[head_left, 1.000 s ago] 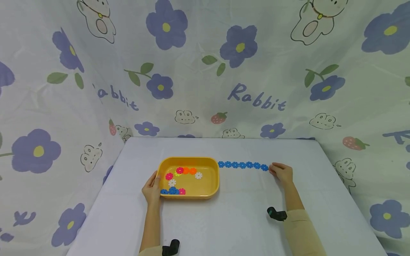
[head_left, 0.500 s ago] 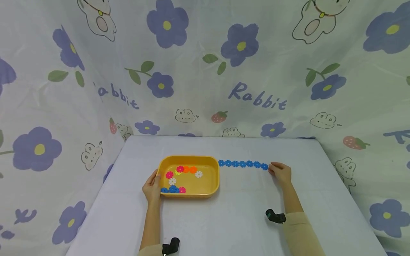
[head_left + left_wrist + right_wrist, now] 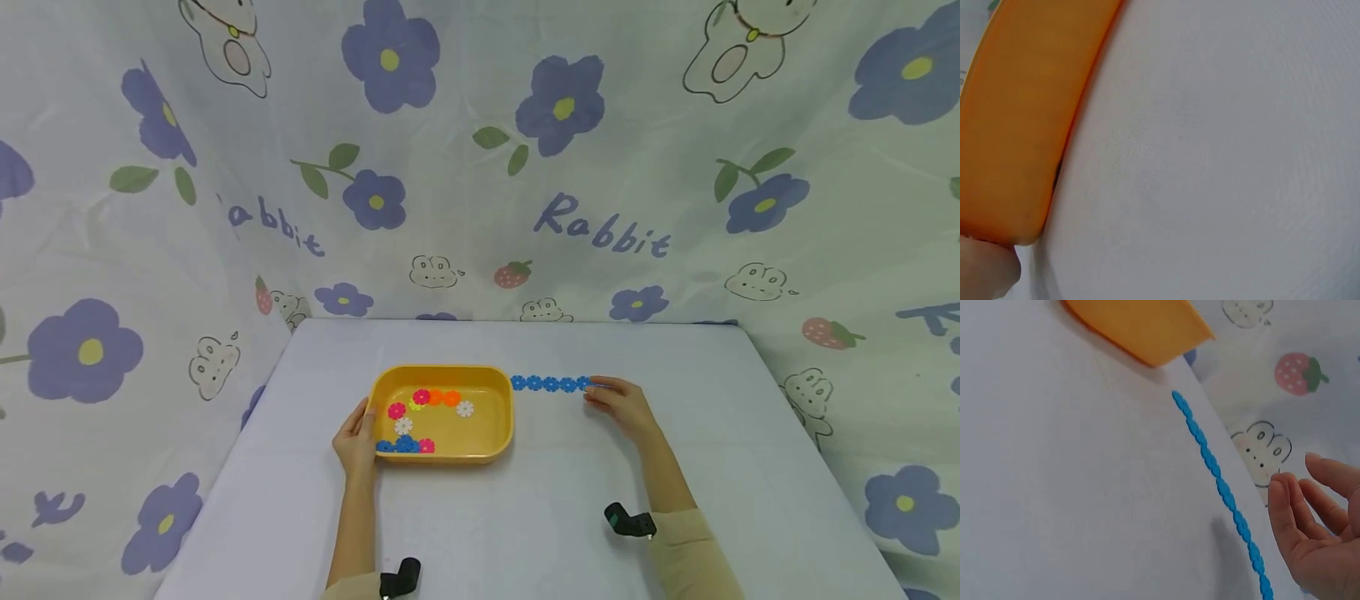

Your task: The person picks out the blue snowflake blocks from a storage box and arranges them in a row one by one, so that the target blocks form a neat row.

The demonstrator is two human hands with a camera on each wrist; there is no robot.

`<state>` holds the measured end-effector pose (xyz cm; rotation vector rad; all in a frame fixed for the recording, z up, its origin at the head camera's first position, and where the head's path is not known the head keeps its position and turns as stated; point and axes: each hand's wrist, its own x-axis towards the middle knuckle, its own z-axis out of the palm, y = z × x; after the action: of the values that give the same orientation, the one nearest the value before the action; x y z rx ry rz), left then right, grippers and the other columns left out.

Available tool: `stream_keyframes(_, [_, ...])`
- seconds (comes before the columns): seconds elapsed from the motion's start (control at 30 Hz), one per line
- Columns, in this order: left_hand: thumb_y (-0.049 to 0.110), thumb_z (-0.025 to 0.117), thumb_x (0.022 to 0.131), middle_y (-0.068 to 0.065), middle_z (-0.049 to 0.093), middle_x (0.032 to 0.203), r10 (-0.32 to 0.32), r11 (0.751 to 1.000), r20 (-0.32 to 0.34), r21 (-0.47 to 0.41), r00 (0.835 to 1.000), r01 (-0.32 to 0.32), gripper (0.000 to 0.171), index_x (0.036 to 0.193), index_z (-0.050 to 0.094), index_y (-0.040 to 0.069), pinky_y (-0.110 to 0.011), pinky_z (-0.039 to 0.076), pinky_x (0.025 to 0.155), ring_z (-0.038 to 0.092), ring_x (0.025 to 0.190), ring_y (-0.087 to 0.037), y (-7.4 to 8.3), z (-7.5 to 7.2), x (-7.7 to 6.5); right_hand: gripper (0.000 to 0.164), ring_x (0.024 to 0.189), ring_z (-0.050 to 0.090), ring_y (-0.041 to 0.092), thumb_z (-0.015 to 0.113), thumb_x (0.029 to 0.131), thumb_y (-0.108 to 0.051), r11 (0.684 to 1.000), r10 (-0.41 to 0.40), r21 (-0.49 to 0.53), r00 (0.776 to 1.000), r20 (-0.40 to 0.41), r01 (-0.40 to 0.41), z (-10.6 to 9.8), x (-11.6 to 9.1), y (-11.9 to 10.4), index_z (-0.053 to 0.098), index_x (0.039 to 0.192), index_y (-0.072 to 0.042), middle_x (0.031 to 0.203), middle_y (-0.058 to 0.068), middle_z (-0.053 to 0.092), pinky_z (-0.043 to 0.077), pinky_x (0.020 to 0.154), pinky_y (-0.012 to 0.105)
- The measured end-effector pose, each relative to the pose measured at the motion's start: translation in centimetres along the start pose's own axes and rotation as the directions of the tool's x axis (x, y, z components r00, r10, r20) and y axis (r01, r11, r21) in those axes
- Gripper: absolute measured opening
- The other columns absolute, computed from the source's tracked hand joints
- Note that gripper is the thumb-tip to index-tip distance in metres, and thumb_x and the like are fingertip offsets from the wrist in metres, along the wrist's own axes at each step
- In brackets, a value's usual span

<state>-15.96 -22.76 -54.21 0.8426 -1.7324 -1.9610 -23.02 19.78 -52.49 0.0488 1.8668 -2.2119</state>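
Observation:
On the left, my left hand (image 3: pixel 354 442) grips the left side of a yellow plastic tray (image 3: pixel 487 425), thumb over the rim. The left wrist view shows the tray's outer wall (image 3: pixel 1029 112) with part of a finger (image 3: pixel 988 269) against it. A row of blue flower-shaped discs (image 3: pixel 551 384) runs rightward from beside the tray. My right hand (image 3: pixel 618 406) hovers over the right end of this row and hides some of it. Seen from the right wrist, that hand (image 3: pixel 1322 540) has relaxed, part-bent fingers with nothing between them, above the blue row (image 3: pixel 1225 494).
Inside the tray lie loose flower discs: pink (image 3: pixel 396 411), orange (image 3: pixel 452 399), white (image 3: pixel 465 409), yellow and several blue (image 3: pixel 405 444). A white cloth covers the table (image 3: pixel 525 517). Behind it hangs a patterned curtain (image 3: pixel 457 167). A black camera mount sits on each wrist.
My right hand has left the far right end of the blue row and shifted left, over its last discs. The left hand and tray have stayed put.

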Motion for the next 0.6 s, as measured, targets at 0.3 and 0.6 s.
stream_keyframes(0.3, [0.017,0.061,0.092,-0.019,0.054,0.131,-0.008,1.0,-0.002,-0.015,1.0,0.008,0.039,0.128,0.057,0.001,-0.021,0.048,0.09,0.059,0.097,0.003,0.2,0.0,-0.1,0.05,0.086,0.066,0.013,0.06,0.088,0.004,1.0,-0.017,0.002,0.995,0.097,0.016,3.8,0.3,-0.1,0.038,0.13,0.021,0.1,0.015,0.067,0.056,0.083,0.03])
stream_keyframes(0.6, [0.018,0.06,0.093,-0.018,0.053,0.132,-0.012,1.0,0.006,0.009,1.0,0.012,0.039,0.129,0.056,0.002,-0.017,0.047,0.089,0.059,0.102,0.0,0.4,0.1,-0.2,0.052,0.089,0.067,0.016,0.065,0.087,-0.003,0.999,0.012,-0.037,0.99,0.141,-0.007,7.5,0.5,-0.5,0.042,0.129,0.018,0.104,0.015,0.067,0.055,0.085,0.033])
